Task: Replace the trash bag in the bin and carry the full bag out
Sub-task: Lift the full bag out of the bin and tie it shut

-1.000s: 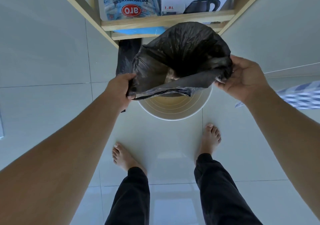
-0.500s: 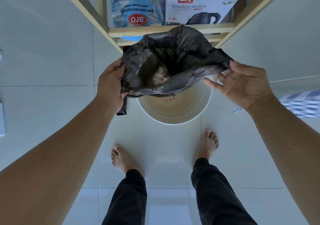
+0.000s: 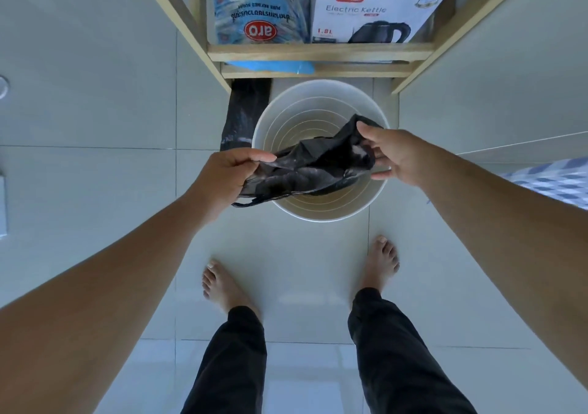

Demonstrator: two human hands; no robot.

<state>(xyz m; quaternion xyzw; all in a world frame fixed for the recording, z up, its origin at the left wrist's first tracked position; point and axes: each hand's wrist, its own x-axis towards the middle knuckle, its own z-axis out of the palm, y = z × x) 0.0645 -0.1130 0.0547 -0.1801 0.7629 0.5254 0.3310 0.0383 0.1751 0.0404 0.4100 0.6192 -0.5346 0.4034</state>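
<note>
A round white bin [image 3: 321, 95] stands on the tiled floor below a wooden shelf. Over its near half I hold a crumpled black trash bag [image 3: 305, 171], collapsed and hanging partly inside the rim. My left hand [image 3: 229, 175] pinches the bag's left edge, with a loop of the bag dangling below it. At the bag's right edge my right hand [image 3: 394, 156] grips it with thumb and fingers. Another black bag [image 3: 243, 114] lies on the floor left of the bin, partly under the shelf.
The wooden shelf [image 3: 318, 52] holds a blue sugar pack [image 3: 261, 6] and an electric kettle box [image 3: 378, 12]. My bare feet [image 3: 222, 283] stand on pale tiles just in front of the bin. A blue checked cloth [image 3: 553, 184] lies at the right edge.
The bag was held up, open and puffed, above the bin. It has now dropped low and collapsed into the bin's mouth, and both hands have come down and closer together.
</note>
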